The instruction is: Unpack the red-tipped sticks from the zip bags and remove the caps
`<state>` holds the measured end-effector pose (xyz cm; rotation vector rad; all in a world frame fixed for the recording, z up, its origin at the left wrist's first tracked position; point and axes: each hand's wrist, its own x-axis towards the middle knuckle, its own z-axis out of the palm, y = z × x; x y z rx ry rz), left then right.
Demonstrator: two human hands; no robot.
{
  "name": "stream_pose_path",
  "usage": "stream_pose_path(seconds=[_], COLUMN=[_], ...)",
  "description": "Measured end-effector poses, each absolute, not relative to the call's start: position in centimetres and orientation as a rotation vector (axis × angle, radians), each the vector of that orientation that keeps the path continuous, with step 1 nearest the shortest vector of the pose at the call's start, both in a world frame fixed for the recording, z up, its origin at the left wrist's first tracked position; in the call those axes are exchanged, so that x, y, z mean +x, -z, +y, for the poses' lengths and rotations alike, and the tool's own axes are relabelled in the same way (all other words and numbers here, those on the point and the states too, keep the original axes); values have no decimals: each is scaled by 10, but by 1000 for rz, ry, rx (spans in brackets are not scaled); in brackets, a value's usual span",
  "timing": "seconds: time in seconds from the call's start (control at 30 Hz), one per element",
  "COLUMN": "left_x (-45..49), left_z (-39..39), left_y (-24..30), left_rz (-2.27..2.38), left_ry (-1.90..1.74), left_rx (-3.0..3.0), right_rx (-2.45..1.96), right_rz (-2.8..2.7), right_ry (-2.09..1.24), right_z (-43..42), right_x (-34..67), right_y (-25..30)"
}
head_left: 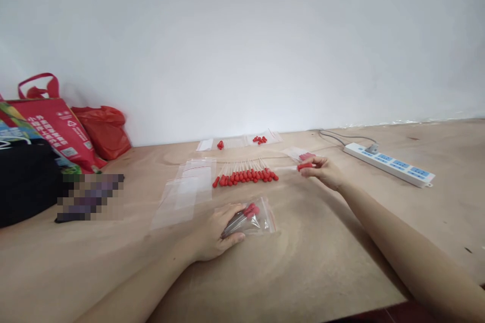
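My left hand [220,229] is closed around a clear zip bag [265,217] lying on the table; glass droppers with red rubber bulbs [250,210] show inside it. Farther right, my right hand [324,171] pinches a glass dropper by its red bulb [304,166], and its thin tube points left. Between the hands and the wall lies a row of droppers [246,175], bulbs toward me and tubes pointing away. Just behind the right fingers rests another clear bag [293,152] with red pieces in it.
Flat clear zip bags [184,186] overlap left of the row. Two bags with red bulbs [259,140] lie near the wall. A white power strip [390,164] with a plugged-in cord is at right. A red shopping bag [56,128], red plastic bag [102,131] and black bag [28,181] stand at left.
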<state>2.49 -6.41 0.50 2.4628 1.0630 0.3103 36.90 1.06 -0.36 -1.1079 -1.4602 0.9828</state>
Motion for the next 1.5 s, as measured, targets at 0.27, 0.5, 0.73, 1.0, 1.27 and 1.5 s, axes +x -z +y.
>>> stream_pose_path(seconds=[0.27, 0.5, 0.73, 1.0, 1.27, 1.5], left_x=[25, 27, 27, 26, 26, 26], left_z=[-65, -67, -66, -66, -66, -65], left_y=[-6, -9, -8, -6, -7, -7], left_rz=[1041, 1057, 1070, 1061, 1042, 1054], left_ry=[-336, -303, -281, -301, -330, -292], left_rx=[2449, 2438, 2463, 2453, 2450, 2477], right_rx=[-1429, -1435, -1517, -1533, -1581, -1634], right_rz=[-1371, -1510, -1554, -1613, -1627, -1573], right_ry=[-268, -212, -154, -93, -105, -158], right_z=[37, 33, 33, 33, 36, 37], right_x=[319, 298, 297, 296, 300, 303], right_y=[26, 28, 30, 32, 37, 40])
